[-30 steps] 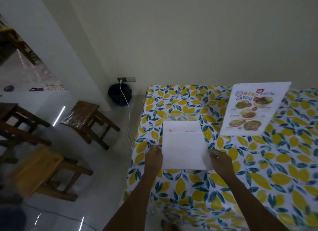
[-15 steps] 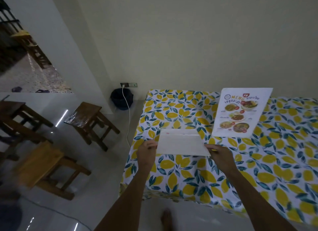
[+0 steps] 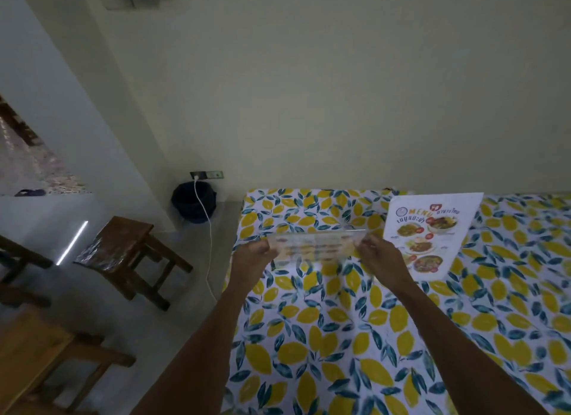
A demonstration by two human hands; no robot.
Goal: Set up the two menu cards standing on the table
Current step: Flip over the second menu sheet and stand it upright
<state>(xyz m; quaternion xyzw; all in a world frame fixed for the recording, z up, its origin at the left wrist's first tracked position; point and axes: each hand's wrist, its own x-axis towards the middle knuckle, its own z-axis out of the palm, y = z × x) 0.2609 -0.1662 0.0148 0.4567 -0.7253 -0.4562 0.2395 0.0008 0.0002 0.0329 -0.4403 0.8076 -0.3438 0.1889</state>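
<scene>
Near the far left corner of the table in its lemon-and-leaf printed cloth (image 3: 340, 337), the left hand (image 3: 251, 261) and right hand (image 3: 378, 254) pinch the ends of a blurred, tilted glossy menu card (image 3: 315, 244). Just right, a white printed menu card (image 3: 429, 229) stands. Wooden stools (image 3: 123, 248) crowd the floor left.

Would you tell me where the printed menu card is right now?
In the head view, the menu card stands at the table's far right, near the wall, just right of the right hand.
</scene>
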